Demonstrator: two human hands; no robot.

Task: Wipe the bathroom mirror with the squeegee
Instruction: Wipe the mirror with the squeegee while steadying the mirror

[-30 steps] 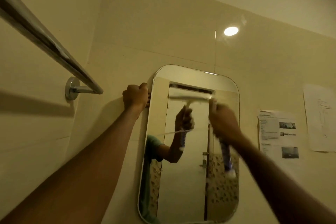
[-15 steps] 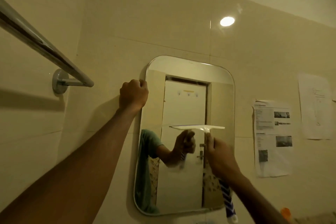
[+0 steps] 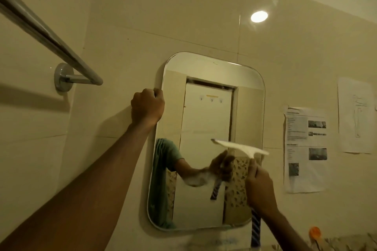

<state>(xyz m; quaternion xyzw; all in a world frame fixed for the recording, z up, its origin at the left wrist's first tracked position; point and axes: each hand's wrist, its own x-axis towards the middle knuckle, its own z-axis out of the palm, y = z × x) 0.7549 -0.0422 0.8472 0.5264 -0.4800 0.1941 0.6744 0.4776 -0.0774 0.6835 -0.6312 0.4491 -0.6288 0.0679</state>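
A beige tiled wall (image 3: pixel 183 16) carries a rounded rectangular frameless mirror (image 3: pixel 204 124), with a chrome towel bar (image 3: pixel 47 34) to its left and printed paper sheets (image 3: pixel 305 149) to its right. The left hand (image 3: pixel 147 108) curls its fingers round the mirror's left edge near the top. The right hand (image 3: pixel 260 187) wraps its fingers round the blue-striped handle of a white-bladed squeegee (image 3: pixel 240 147), whose tilted blade crosses the mirror's lower right part.
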